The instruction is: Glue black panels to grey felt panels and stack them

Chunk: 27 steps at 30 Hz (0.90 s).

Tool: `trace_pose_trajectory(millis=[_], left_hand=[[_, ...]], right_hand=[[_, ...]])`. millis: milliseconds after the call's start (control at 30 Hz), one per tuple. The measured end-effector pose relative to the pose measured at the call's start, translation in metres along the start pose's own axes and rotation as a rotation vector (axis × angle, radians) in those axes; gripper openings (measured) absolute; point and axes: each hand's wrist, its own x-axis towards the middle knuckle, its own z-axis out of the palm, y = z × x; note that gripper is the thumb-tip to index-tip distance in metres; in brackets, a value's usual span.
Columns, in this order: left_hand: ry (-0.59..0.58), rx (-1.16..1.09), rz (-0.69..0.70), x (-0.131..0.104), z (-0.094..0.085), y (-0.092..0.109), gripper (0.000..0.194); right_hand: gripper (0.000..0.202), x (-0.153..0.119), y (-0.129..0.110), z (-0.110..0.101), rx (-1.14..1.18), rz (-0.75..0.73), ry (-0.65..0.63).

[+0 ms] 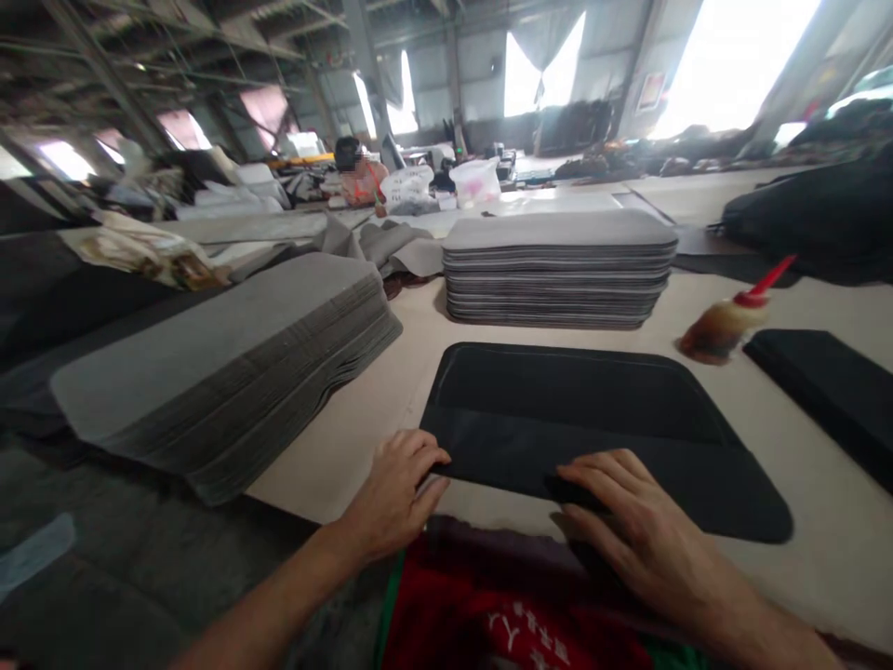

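Note:
A black rounded-corner panel (579, 391) lies on the pale tabletop, with a second black layer covering its nearer part. My left hand (401, 484) pinches the near left edge between thumb and fingers. Farther right along the same edge, my right hand (628, 512) is closed with its fingers curled over the black material; its fingertips are partly in shadow. Beyond the panel to the right stands a squeeze bottle (722, 328) of brownish liquid with a red nozzle.
Behind the panel rises a stack of grey rounded sheets (558, 279). Another grey stack (230, 354) leans along the table's left side. Black folded pieces (830, 391) lie at right, near a dark heap (816, 219). Across the tables sits a person (359, 177) beside plastic bags.

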Motion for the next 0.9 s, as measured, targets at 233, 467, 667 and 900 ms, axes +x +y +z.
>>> trace_pose_trajectory(millis=[233, 467, 667, 900], left_hand=[[0.050, 0.025, -0.019, -0.004, 0.002, 0.002, 0.005], [0.047, 0.006, 0.031, -0.002, 0.003, 0.002, 0.010], [0.066, 0.006, 0.047, -0.002, 0.001, 0.003, 0.008], [0.061, -0.020, 0.029, 0.001, 0.002, 0.001, 0.005]], right_hand=[[0.015, 0.014, 0.002, 0.021, 0.017, 0.028, -0.090], [0.008, 0.014, 0.001, 0.019, 0.068, 0.007, -0.065], [0.010, 0.016, -0.003, 0.016, 0.063, 0.015, -0.075], [0.009, 0.029, -0.015, 0.016, 0.166, 0.053, -0.209]])
